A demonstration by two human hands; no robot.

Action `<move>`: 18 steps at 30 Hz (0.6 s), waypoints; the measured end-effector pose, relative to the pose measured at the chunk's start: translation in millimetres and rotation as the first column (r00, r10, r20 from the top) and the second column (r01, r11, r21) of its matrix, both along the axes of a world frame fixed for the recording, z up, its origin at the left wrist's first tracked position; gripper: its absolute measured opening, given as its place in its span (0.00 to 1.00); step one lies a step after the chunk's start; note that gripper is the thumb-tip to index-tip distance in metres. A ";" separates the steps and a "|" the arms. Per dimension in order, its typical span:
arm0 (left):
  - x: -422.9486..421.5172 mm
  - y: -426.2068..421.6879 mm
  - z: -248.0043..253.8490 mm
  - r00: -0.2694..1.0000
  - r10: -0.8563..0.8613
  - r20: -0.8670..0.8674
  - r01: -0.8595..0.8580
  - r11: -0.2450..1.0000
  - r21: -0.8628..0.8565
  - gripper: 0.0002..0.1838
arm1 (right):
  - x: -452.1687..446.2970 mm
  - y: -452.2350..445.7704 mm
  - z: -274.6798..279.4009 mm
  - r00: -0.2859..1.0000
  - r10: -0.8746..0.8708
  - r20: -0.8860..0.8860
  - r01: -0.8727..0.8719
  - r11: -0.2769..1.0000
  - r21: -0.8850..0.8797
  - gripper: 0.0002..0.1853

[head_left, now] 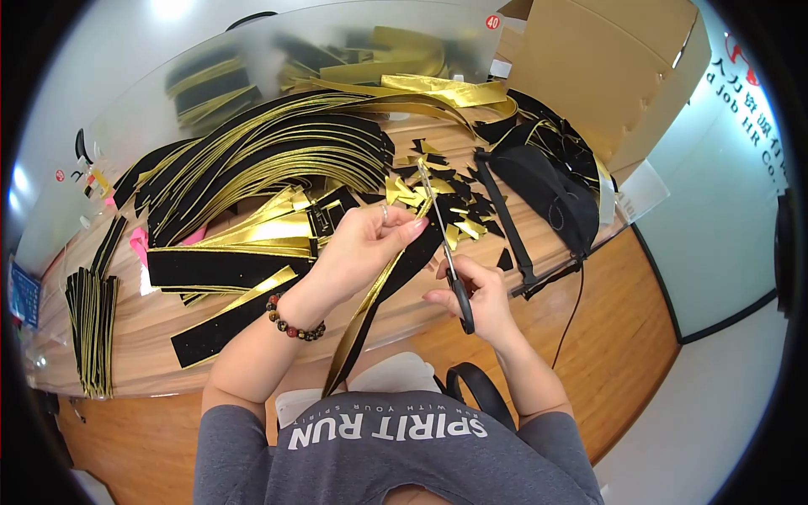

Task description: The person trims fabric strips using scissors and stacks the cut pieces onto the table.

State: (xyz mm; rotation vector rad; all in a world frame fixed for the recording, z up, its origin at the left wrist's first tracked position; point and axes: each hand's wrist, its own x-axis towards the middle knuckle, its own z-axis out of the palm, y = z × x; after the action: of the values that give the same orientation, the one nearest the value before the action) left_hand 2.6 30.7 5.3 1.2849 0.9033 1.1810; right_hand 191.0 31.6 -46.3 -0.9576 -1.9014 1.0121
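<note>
My left hand (358, 248) pinches a black and gold ribbon strip (364, 324) near its upper end, thumb against fingers. The rest of this strip hangs down over the table's front edge to my lap. In my right hand (484, 303) are scissors (446, 240) with black handles, fingers through the loops. Their blades point away from me and lie beside the strip's end, close to my left fingertips. Whether the blades are touching the strip I cannot tell. Small black and gold offcuts (463, 206) lie scattered beyond the blades.
A large fanned stack of black and gold strips (269, 151) covers the back left. A smaller bundle (91, 328) lies far left. Right of the offcuts are a black pouch (547, 189) and a black bar (503, 215). A cardboard box (610, 76) stands behind a frosted divider's end.
</note>
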 end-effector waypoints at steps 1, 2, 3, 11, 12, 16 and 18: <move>1.8 0.6 2.4 1.000 -0.003 -0.026 0.002 1.000 -0.024 0.10 | 0.4 -0.2 -1.3 1.000 -0.006 -0.005 0.006 1.000 -0.004 0.17; 1.5 3.3 0.1 1.000 -0.001 -0.025 0.000 1.000 -0.025 0.10 | 0.5 -0.4 -2.2 1.000 -0.004 -0.003 0.004 1.000 -0.005 0.17; 0.4 7.2 -5.0 0.982 0.044 -0.185 -0.038 0.999 0.038 0.11 | 0.4 -0.7 -3.0 1.000 0.002 -0.011 -0.002 1.000 -0.029 0.17; 6.8 6.2 -9.7 0.869 0.179 -0.461 -0.055 0.961 0.269 0.11 | 2.9 5.7 -18.0 0.980 0.107 -0.165 -0.135 0.977 -0.168 0.20; 9.8 3.2 -3.5 0.914 0.092 -0.394 -0.024 0.985 0.173 0.11 | 3.1 7.5 -19.3 0.978 0.124 -0.167 -0.149 0.978 -0.145 0.21; 10.2 5.6 -4.4 0.929 0.035 -0.368 -0.001 0.996 0.092 0.11 | 1.9 9.5 -19.7 0.977 0.086 -0.195 -0.115 0.983 -0.144 0.16; 8.2 13.8 -16.1 0.922 0.055 -0.383 -0.016 0.994 0.106 0.11 | 3.4 11.2 -21.9 0.989 0.072 -0.131 -0.093 0.982 -0.166 0.17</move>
State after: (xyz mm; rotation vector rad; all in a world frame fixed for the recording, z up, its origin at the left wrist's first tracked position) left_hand 10.8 44.5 -10.8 1.6256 1.1665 1.0275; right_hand 194.5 42.7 -68.1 -0.8952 -1.7848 1.2729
